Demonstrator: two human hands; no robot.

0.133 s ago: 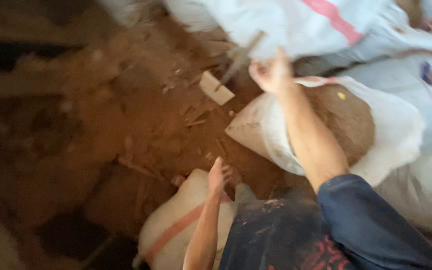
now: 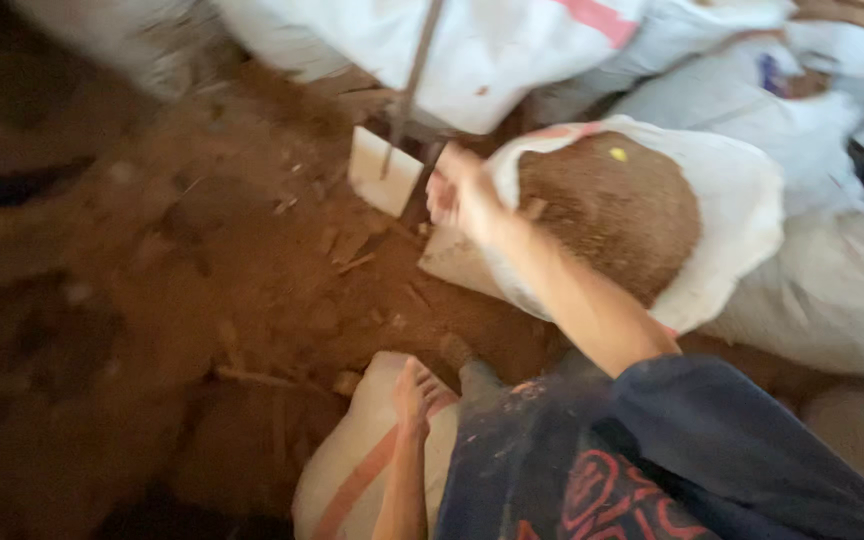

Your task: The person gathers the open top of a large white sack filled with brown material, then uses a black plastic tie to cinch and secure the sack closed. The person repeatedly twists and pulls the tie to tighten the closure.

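The rim of one open woven sack (image 2: 742, 200) of brown granular soil is gripped by the right hand (image 2: 460, 192), while the left hand (image 2: 414, 392) lies flat on a second, striped sack (image 2: 352, 480).

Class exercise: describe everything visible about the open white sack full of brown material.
The open white sack looks like woven plastic, its mouth rolled back around a heaped brown, grainy fill with one small yellow speck. It lies tilted among other white sacks on reddish dirt ground. The right hand is at its left rim; contact is blurred.
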